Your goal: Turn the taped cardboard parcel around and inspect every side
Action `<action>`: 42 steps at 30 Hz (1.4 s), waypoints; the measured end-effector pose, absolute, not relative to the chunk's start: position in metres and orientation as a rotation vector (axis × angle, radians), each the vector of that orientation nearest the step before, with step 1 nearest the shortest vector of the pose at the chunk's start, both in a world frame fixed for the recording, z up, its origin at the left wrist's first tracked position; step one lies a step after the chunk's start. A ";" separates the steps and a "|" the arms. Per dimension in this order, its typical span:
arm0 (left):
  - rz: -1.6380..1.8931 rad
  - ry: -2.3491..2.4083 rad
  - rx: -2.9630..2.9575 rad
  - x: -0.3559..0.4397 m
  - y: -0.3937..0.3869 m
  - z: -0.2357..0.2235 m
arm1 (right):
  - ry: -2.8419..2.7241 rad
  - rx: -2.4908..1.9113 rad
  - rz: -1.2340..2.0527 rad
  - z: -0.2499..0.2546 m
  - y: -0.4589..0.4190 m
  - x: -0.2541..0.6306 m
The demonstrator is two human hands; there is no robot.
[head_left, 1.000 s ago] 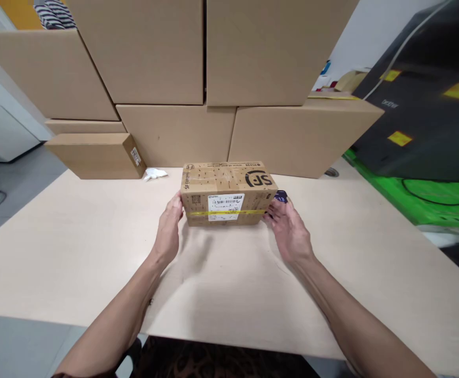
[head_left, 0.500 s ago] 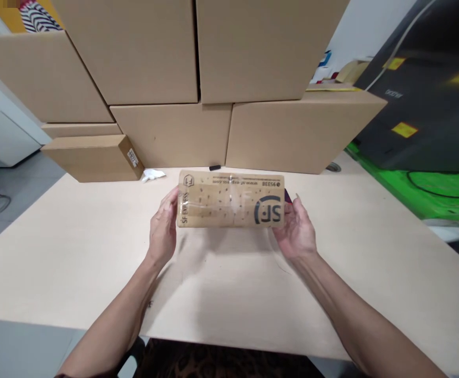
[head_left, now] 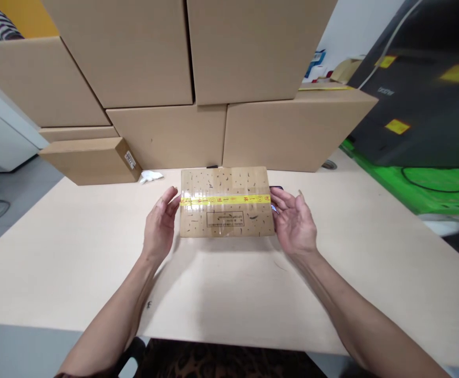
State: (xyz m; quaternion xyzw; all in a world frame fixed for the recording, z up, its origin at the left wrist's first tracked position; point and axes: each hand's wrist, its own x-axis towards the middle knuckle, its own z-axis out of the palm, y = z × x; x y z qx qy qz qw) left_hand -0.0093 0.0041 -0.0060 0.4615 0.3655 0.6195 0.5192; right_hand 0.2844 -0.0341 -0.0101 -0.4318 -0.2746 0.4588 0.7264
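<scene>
A small cardboard parcel box [head_left: 229, 181] with yellow printed tape across its middle is between my two hands over the table, its taped face tilted towards me. My left hand [head_left: 159, 223] is at the box's left end, fingertips against the edge. At the right end is my right hand [head_left: 294, 223], palm turned inward, its fingers against the side and partly hidden behind it. A dark-edged flat object [head_left: 277, 187] shows behind the right fingers; most of it is hidden, so I cannot tell what it is.
Large cardboard boxes [head_left: 166, 136] are stacked along the table's [head_left: 229, 294] back. A smaller flat box [head_left: 83, 163] stands at the left, beside a crumpled white tissue [head_left: 150, 176]. A roll of tape [head_left: 329, 165] lies at the back right. A dark machine [head_left: 422, 105] stands beyond.
The box has turned between my hands: the side with the SF print has gone from view and the face with yellow tape now shows. My hands have stayed at its two ends.
</scene>
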 end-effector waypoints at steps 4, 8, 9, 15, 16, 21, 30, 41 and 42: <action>1.473 0.941 0.992 -0.006 0.005 -0.004 | -0.632 -0.949 1.008 -0.013 -0.034 0.282; 1.321 0.965 0.992 0.003 0.000 0.002 | -0.702 -0.957 1.010 -0.013 -0.040 0.278; 1.306 0.955 0.996 0.005 -0.001 0.002 | -0.727 -0.948 1.006 -0.012 -0.042 0.277; 1.480 0.779 1.164 0.002 -0.004 0.004 | -0.741 -0.815 0.924 -0.005 -0.045 0.279; 1.505 0.764 1.195 0.001 -0.003 0.004 | -0.737 -0.814 0.925 -0.004 -0.044 0.280; 1.408 0.890 1.174 0.002 0.000 0.002 | -0.699 -0.906 0.969 -0.010 -0.041 0.278; 1.403 0.865 1.189 0.007 -0.001 0.005 | -0.726 -0.869 0.935 -0.008 -0.041 0.281; 1.333 0.888 1.175 0.007 0.000 0.000 | -0.718 -0.919 1.045 -0.011 -0.040 0.279; 1.388 0.847 1.218 0.005 0.000 0.003 | -0.688 -0.907 1.053 -0.009 -0.039 0.280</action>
